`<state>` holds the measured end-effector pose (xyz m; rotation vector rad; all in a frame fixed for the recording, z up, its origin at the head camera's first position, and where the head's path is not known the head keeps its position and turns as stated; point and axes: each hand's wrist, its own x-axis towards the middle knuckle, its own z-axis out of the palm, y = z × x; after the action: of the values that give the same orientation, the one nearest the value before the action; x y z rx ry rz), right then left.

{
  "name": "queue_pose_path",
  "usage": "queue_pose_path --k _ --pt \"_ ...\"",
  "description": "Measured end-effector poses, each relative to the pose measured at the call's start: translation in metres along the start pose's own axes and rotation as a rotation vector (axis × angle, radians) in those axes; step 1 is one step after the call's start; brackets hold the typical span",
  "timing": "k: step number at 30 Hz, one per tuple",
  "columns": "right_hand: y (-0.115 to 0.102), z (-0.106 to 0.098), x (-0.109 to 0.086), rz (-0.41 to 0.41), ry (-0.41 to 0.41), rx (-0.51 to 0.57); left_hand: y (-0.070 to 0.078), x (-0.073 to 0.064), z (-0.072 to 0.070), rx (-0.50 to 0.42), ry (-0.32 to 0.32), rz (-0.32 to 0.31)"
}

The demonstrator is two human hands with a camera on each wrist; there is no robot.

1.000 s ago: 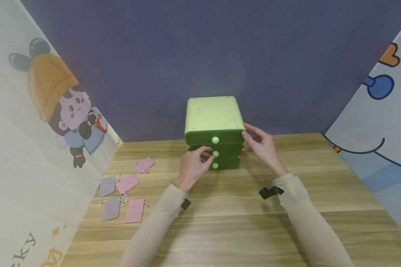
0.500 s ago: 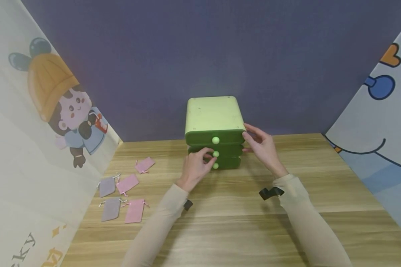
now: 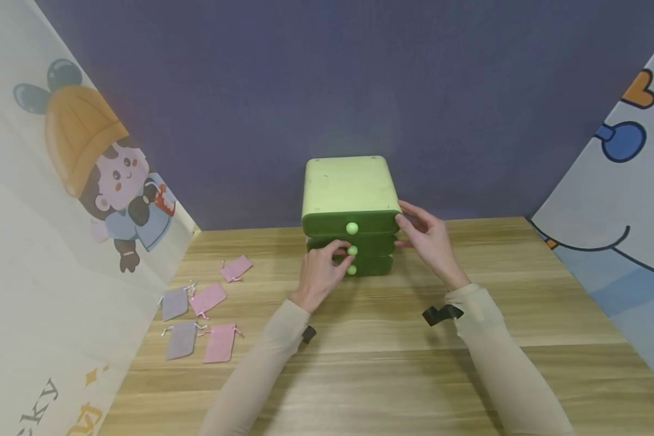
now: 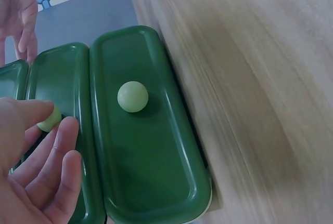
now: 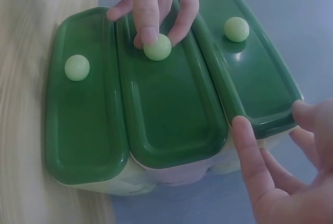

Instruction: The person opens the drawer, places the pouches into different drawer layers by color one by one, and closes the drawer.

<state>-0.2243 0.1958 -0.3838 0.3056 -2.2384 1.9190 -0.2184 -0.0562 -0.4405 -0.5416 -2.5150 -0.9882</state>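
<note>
A small drawer cabinet (image 3: 349,184) with a pale green top and three dark green drawer fronts stands against the back wall. My left hand (image 3: 320,269) pinches the round pale green knob (image 5: 157,48) of the middle drawer (image 5: 169,115) between thumb and fingers. At the cabinet's right side, my right hand (image 3: 427,239) rests its thumb and fairly straight fingers by the front corner of the top drawer (image 5: 255,73). The bottom drawer (image 4: 148,156) shows its own knob (image 4: 132,96), which no hand touches. Whether the middle drawer stands slightly out is hard to tell.
On the left of the wooden table (image 3: 370,375) lie several small drawstring pouches, such as a pink pouch (image 3: 220,343) and a grey pouch (image 3: 182,340). A dark blue wall (image 3: 251,121) rises behind, with cartoon-printed panels on both sides.
The left hand has shifted very slightly to the right and stays at the middle knob. The right hand and the cabinet look unmoved.
</note>
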Motion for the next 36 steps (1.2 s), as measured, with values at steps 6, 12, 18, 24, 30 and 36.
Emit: queue_pose_path --k 6,12,18,24,30,36 --pt "-0.0004 0.0009 0.0005 -0.003 0.007 0.009 -0.0011 0.0 0.0027 -0.02 0.025 0.018" --pt "-0.0022 0.0012 -0.0001 0.002 0.006 0.015 -0.0007 -0.0009 0.0031 -0.027 0.047 0.031" --pt "-0.0016 0.0006 -0.0009 -0.016 0.0 -0.016 -0.0001 -0.0017 0.0031 -0.026 0.044 0.043" --pt "-0.0006 0.0002 -0.0002 -0.012 0.002 -0.012 0.0009 -0.0033 0.0018 -0.019 0.038 0.05" --pt "0.0001 0.0006 0.0001 -0.007 0.003 -0.006 0.0027 -0.0068 0.0001 -0.03 0.025 0.048" --pt "0.0007 0.0001 -0.0001 -0.011 0.006 -0.005 0.0035 -0.0098 -0.0003 -0.035 0.023 0.051"
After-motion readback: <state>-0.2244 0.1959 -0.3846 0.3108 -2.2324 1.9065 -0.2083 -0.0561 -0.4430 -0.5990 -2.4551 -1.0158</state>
